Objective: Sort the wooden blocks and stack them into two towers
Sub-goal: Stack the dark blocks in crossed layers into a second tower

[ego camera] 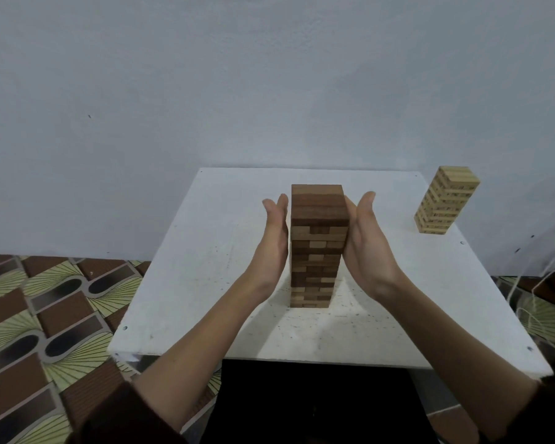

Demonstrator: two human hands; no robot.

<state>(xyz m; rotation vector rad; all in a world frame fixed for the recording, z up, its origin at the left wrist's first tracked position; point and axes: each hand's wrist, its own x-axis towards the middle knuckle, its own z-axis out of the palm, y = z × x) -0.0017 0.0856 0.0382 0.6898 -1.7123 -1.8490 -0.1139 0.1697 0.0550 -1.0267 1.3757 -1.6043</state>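
A tall tower of dark and mixed brown wooden blocks (pixel 316 251) stands upright in the middle of the white table (pixel 205 267). My left hand (pixel 273 241) lies flat along the tower's left side with straight fingers. On the opposite side, my right hand (pixel 366 248) presses flat against the tower's upper part, fingers straight too. A second tower of pale wooden blocks (pixel 446 201) stands at the table's back right corner, apart from both hands.
The table's back edge meets a plain pale wall (pixel 269 75). A patterned brown and green floor (pixel 45 315) lies to the left. White cords (pixel 545 283) hang by the table's right side. A dark gap shows below the front edge.
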